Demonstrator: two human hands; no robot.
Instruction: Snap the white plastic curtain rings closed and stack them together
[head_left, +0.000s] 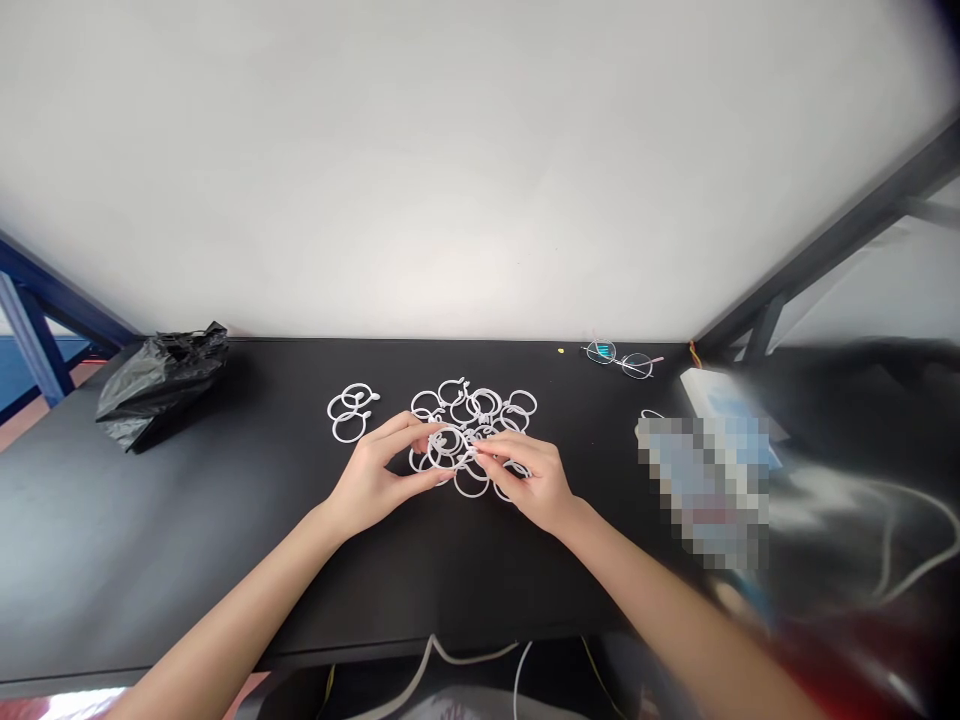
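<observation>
Between my two hands is a white curtain ring (430, 450), raised over a pile of similar rings. My left hand (382, 470) grips its left side, thumb below and fingers above. At the ring's right side, where the small eyelet sits, my right hand (529, 470) pinches with thumb and forefinger. The loose pile of white rings (471, 482) lies on the black desk (450, 570) behind and beneath both hands, partly hidden by them. Left of the pile, a small group of white rings (349, 428) lies apart, overlapping one another.
A crumpled black plastic bag (161, 385) lies at the back left. Eyeglasses (636, 366) rest near the wall at the back right. A white box (705, 390) and a blurred-out item (705, 490) are on the right, beside pale cables (892, 540). Metal frame bars (765, 325) flank the desk.
</observation>
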